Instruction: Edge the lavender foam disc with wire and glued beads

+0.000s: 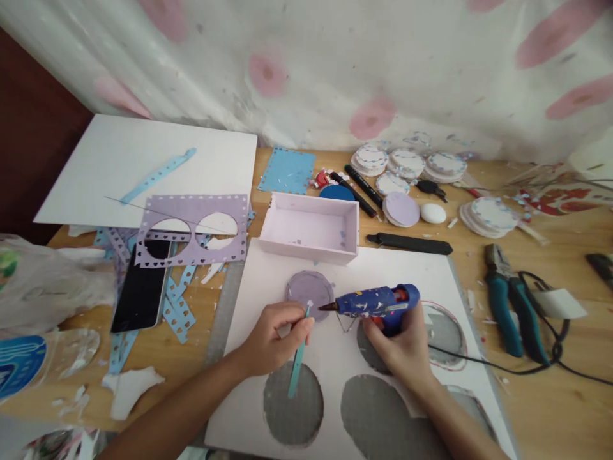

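Observation:
My right hand (400,348) is wrapped round the handle of a blue hot glue gun (366,301), its nozzle pointing left. Between thumb and fingers, my left hand (278,338) pinches a narrow teal strip (295,370). A small whitish spot shows at the strip's upper end, close to the nozzle; I cannot tell if they touch. Just behind both lies a round purple disc (309,287) on a white board (249,306) with round cut-outs. Beyond it stands an open pale-lilac box (311,223).
Pliers (514,306) and the gun's black cord lie at the right. A black phone (142,287), paper scraps and a purple sheet (191,204) with two holes lie left. Several decorated white discs (445,165), markers (364,185) and a black cutter (409,243) are at the back.

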The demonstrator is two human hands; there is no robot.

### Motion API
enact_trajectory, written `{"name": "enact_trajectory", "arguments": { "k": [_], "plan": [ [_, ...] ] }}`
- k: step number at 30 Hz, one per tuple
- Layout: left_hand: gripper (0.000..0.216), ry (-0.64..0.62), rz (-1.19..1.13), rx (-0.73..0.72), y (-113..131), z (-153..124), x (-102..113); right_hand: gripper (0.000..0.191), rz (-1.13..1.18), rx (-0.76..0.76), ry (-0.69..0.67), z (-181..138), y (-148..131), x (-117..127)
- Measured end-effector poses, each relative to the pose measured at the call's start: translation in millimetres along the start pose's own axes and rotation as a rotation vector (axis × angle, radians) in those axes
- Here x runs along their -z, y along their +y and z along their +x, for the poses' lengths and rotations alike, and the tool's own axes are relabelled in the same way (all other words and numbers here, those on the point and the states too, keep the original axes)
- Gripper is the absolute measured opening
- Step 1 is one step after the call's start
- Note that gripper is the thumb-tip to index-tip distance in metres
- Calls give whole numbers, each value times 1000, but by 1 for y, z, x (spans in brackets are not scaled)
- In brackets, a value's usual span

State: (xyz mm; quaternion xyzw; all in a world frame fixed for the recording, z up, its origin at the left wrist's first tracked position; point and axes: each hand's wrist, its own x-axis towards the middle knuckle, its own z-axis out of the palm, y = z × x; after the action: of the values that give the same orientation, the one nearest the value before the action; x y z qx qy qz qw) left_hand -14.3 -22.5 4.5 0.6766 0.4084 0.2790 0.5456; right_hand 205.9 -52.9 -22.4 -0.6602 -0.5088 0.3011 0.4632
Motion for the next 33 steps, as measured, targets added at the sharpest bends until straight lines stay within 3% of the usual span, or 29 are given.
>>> {"name": "enact_trajectory", "arguments": {
  "k": [20,33],
  "plan": [
    [38,9,1,-48,-4,-1,-1,32,-39,-68,-17,-4,10,-6],
    [36,8,-29,-96,-2,2,-1,30,-95,-17,-12,-3,9,-4]
  ]
}}
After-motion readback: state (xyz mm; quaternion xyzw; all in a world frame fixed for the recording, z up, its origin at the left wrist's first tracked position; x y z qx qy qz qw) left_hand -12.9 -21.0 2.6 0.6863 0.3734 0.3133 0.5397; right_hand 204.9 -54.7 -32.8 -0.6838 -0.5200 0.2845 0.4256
